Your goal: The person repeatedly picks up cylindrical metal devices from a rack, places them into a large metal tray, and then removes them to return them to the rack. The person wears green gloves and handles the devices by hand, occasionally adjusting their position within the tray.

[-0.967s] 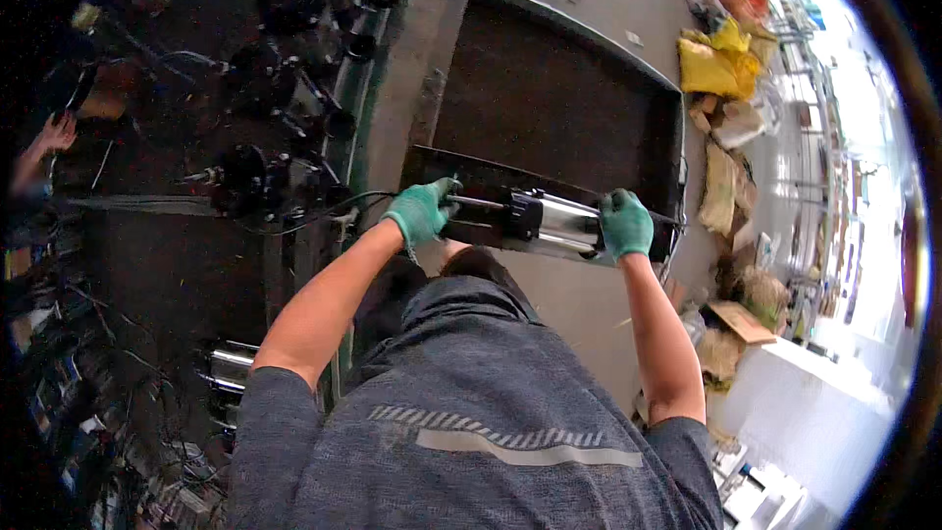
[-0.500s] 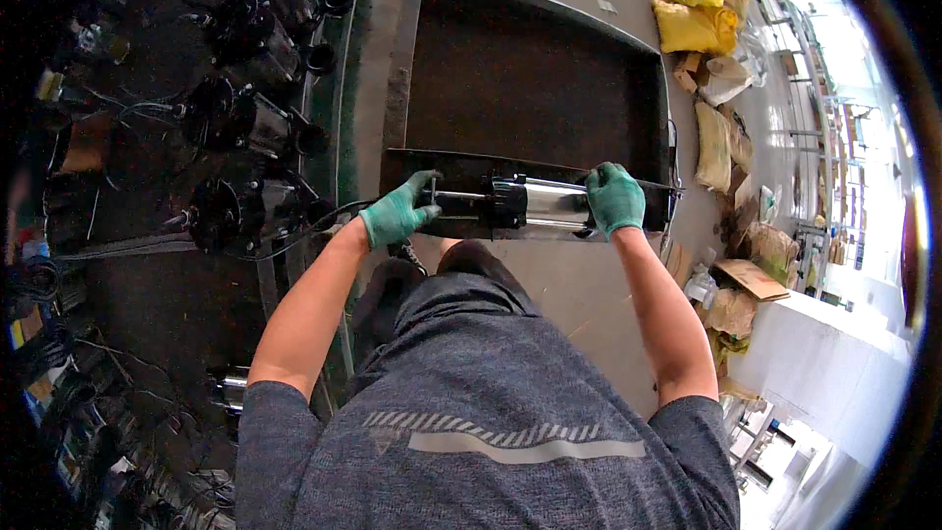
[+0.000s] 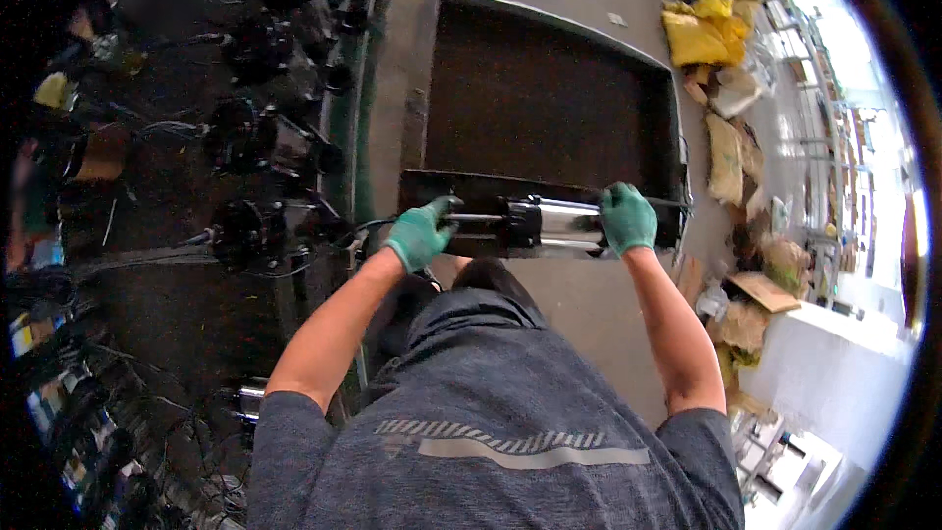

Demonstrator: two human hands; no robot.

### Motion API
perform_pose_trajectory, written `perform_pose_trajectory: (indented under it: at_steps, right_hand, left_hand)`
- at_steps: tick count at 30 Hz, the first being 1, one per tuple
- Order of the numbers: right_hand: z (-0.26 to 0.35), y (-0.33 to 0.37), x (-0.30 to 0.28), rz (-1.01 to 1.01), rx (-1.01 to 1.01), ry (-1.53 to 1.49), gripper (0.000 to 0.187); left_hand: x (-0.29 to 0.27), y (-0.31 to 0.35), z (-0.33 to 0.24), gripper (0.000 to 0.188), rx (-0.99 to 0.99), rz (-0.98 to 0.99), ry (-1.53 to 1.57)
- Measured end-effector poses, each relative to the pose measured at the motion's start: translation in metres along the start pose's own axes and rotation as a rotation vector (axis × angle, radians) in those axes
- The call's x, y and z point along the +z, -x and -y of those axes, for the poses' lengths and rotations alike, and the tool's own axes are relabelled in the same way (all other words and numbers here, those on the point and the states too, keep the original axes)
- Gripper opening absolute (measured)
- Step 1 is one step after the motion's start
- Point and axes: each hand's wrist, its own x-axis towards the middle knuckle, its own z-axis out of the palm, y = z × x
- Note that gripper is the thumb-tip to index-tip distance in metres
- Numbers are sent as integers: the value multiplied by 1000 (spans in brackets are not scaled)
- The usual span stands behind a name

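A shiny metal cylinder [image 3: 571, 219] with a black collar lies level across the near end of a long dark tray [image 3: 432, 88]. From its collar a thin metal rod [image 3: 481, 217] runs left. My left hand [image 3: 420, 236], in a green glove, closes its fingers and thumb around the rod's left end; the glove hides the exact grip. At the other end, my right hand [image 3: 628, 219], gloved in green too, is wrapped over the cylinder's right end from above, its fingertips partly hidden.
Several dark motor-like units [image 3: 245, 132] with cables stand in a row on the left, beside a green-edged bench rim [image 3: 361, 108]. Yellow sacks [image 3: 705, 34], pale sacks [image 3: 726, 159] and flattened cardboard [image 3: 763, 291] lie along the right. A white box-like surface [image 3: 834, 358] stands at lower right.
The whole view has shifted a little, so the scene sits lower and further right in the picture. Both hands keep their places on the rod and cylinder.
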Motion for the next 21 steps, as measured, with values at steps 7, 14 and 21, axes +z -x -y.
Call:
perform_pose_trajectory:
  at_steps: [7,14,21]
  right_hand:
    - [-18,5,18,-28,-26,-4,23]
    - [-21,2,24,-54,-63,6,23]
    - [-14,2,17,-32,-54,0,22]
  left_hand:
    - [18,-12,18,39,-66,227,959]
    - [-9,-10,-18,30,-147,78,-72]
    - [38,-15,30,67,-35,20,528]
